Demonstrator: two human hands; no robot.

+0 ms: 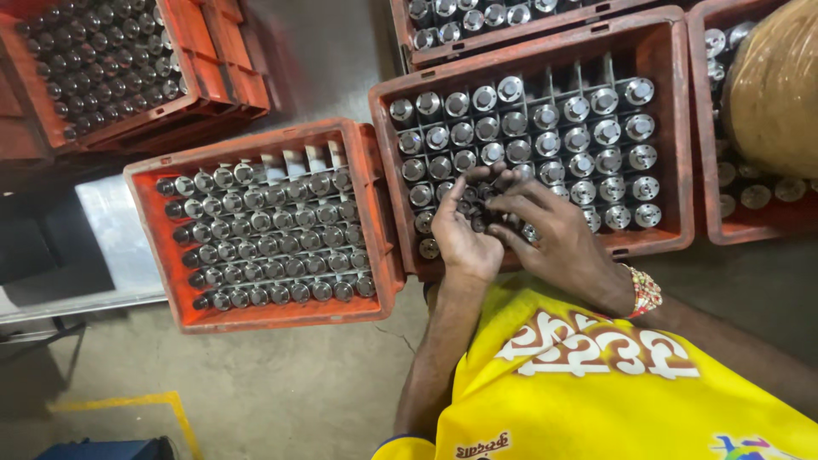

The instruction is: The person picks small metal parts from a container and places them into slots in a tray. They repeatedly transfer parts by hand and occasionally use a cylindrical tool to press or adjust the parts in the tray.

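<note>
Both hands inside centre orange crate (pixel 673 128), near its front-left corner. Left hand (pixel 460 234) curled, fingers closing on small steel cylinder (pixel 477 207) standing in divider grid. Right hand (pixel 554 230) just beside, fingertips bent onto same cluster; whether it grips separate piece, cannot tell. Cylinders stand upright, long axis vertical, round ends facing camera. Left hand nearer. Second full crate (pixel 256 315) sits left on floor (pixel 281 392).

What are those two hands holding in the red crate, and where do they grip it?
Both the left hand and right hand rest on the metal cylinders in the red crate. The fingers hide whether any cylinder is actually gripped, so it cannot be told.
</note>
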